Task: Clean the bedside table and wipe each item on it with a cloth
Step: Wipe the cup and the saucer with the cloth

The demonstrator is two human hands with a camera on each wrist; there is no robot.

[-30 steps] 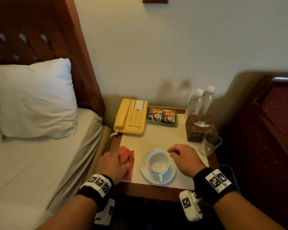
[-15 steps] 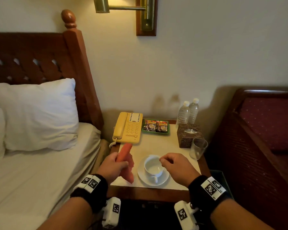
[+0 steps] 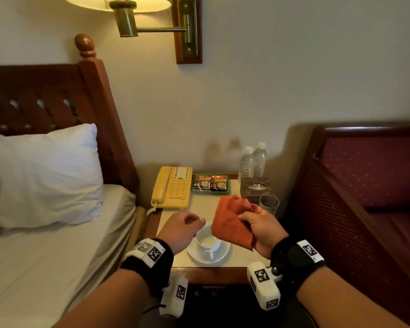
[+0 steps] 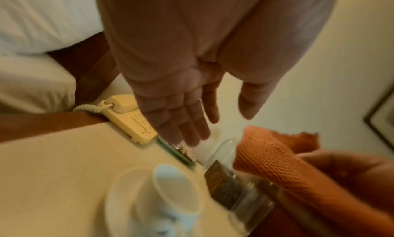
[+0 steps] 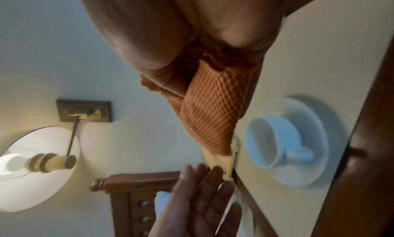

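My left hand (image 3: 179, 229) hangs loose and empty above the bedside table (image 3: 175, 260), just left of the cup (image 3: 207, 242) on its saucer (image 3: 220, 256), while my right hand (image 3: 262, 229) grips the orange cloth (image 3: 232, 223) bunched above the cup.
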